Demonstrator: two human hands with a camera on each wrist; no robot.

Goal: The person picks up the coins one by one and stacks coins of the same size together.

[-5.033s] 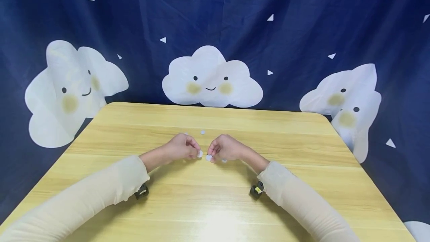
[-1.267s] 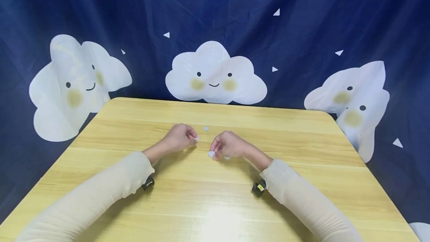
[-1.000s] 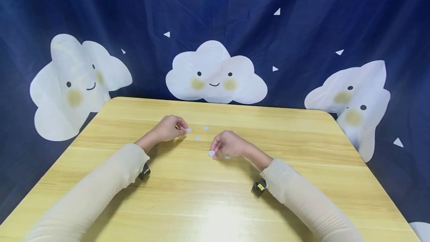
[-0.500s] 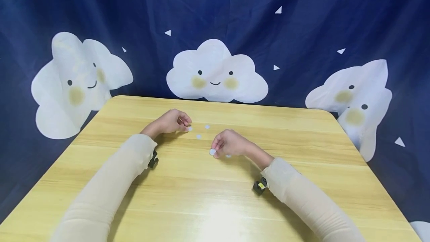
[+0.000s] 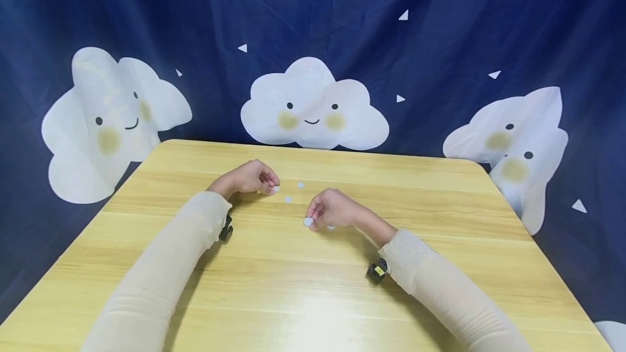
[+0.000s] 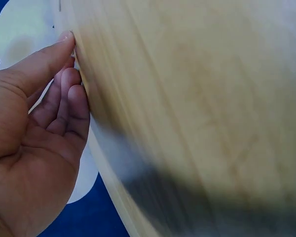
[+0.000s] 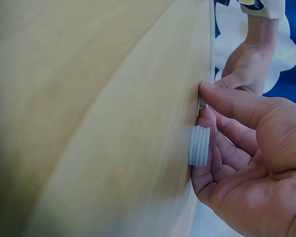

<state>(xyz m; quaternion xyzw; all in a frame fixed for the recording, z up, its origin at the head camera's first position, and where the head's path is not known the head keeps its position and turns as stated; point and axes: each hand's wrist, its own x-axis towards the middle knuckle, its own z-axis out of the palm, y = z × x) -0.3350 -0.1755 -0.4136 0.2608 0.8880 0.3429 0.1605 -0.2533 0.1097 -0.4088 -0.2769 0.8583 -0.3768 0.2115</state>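
Note:
Small round white discs lie on the wooden table. In the head view, my left hand (image 5: 255, 177) has thumb and fingertips at the edge of a white disc (image 5: 276, 188), pinching it at table level. Lower and to the right, my right hand (image 5: 335, 209) pinches another white disc (image 5: 308, 222) between thumb and fingers. Beside the right hand's curled lower fingers stands a neat stack of several discs (image 7: 199, 146), seen in the right wrist view. The left wrist view shows the left thumb (image 6: 47, 61) against the fingertips; the disc there is hidden.
Two loose discs lie between and beyond the hands, a farther disc (image 5: 300, 184) and a nearer disc (image 5: 287, 199). The table (image 5: 274, 287) has rounded back corners, and a dark blue cloud-print curtain (image 5: 313, 15) hangs behind it.
My left hand has let go of one disc, leaving it on the table, and moved away and leftward to another disc. The right hand keeps its place with its disc.

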